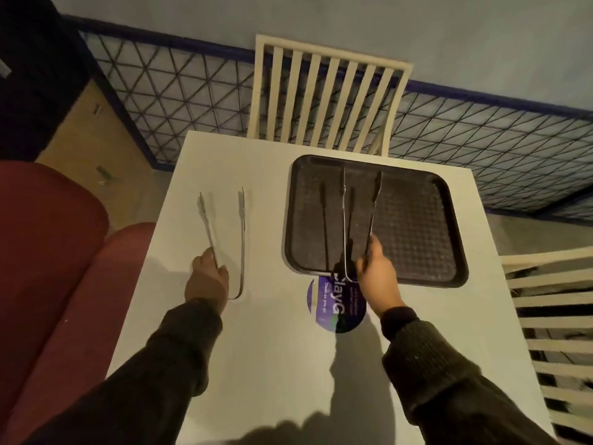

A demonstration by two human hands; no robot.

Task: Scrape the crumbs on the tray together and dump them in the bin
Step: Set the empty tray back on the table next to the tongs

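Tray (414,220) long axis left-right | right fingers (369,255) pinching tongs (359,220) pointing away

White table (256,332), bearing a round purple printed sticker (324,308) near its middle. Two cream slatted chairs: one (324,101) at the far edge, one (558,319) at the right. Red seat (48,252), left. Criss-cross dark railing (481,142) behind.

Café or canteen seating area, as I read it from the headset feed. Evidence: white table (256,348) with round printed sticker (324,303); dark textured serving tray (417,220); slatted cream chairs (324,94); red padded seat (48,252); diamond-pattern wall panel (179,91).
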